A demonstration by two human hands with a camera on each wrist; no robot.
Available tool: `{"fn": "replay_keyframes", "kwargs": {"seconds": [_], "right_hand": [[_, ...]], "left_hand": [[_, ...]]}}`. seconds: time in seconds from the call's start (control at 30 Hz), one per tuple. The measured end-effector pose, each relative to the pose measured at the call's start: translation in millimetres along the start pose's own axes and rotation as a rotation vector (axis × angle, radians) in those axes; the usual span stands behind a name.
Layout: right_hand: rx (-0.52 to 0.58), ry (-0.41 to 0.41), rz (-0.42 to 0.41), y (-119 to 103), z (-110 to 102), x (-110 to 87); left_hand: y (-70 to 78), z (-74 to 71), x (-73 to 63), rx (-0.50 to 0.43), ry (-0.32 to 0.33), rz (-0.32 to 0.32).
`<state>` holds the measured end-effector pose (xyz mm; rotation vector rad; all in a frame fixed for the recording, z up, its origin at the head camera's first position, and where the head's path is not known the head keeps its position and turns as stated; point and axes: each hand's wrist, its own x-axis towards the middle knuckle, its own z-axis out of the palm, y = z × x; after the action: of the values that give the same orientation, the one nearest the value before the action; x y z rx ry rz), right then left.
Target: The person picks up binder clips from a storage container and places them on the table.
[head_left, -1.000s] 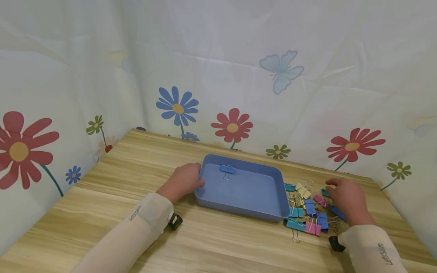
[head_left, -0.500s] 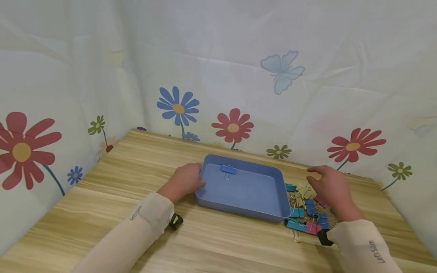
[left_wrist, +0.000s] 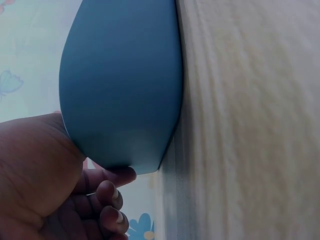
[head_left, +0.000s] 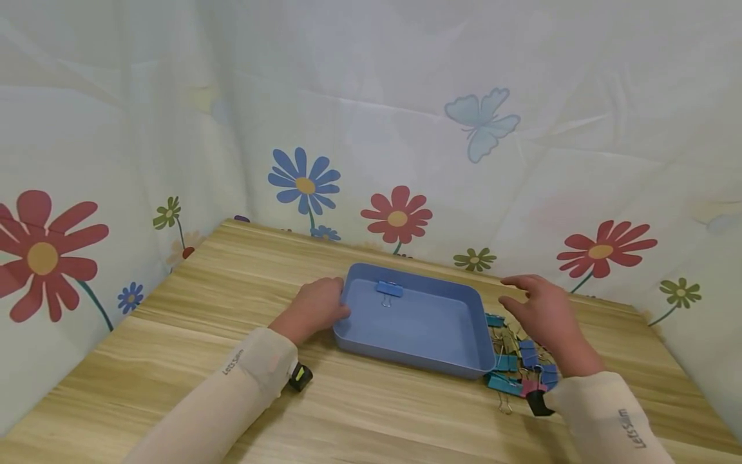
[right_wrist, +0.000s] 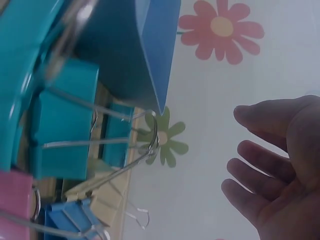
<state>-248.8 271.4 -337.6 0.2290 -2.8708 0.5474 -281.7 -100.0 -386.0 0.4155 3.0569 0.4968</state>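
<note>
In the head view, a shallow blue tray [head_left: 406, 325] lies on the table with a blue binder clip [head_left: 389, 289] inside near its back left. My left hand [head_left: 315, 308] grips the tray's left rim. The left wrist view shows the hand [left_wrist: 45, 175] at the tray's curved outer wall [left_wrist: 122, 85], fingers curled. Above the pile of binder clips [head_left: 505, 363] beside the tray's right end hovers my right hand [head_left: 545, 316], thumb and fingers apart. Seen from the right wrist, that hand [right_wrist: 285, 170] holds nothing. It partly covers the pile in the head view.
The pile mixes teal, yellow, blue and pink clips, their wire handles sticking out, such as a teal clip [right_wrist: 65, 120] and a pink clip [right_wrist: 12, 205]. A wood-grain table [head_left: 232, 283] carries everything. Behind it hangs a flower-printed curtain [head_left: 371, 116].
My right hand has moved left from the far right of the pile, toward the tray's right end, and lifted somewhat. My left hand and the tray have stayed put.
</note>
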Motion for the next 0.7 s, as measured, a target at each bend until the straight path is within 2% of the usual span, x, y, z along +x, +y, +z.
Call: {"fn": "replay_keyframes", "kwargs": {"seconds": [0.4, 0.7], "right_hand": [[0.061, -0.032, -0.010, -18, 9, 3.9], [0.126, -0.035, -0.050, -32, 20, 8.5]], "left_hand": [[-0.1, 0.7, 0.0, -0.003, 0.013, 0.009], [-0.6, 2.0, -0.3, -0.003, 0.007, 0.002]]}}
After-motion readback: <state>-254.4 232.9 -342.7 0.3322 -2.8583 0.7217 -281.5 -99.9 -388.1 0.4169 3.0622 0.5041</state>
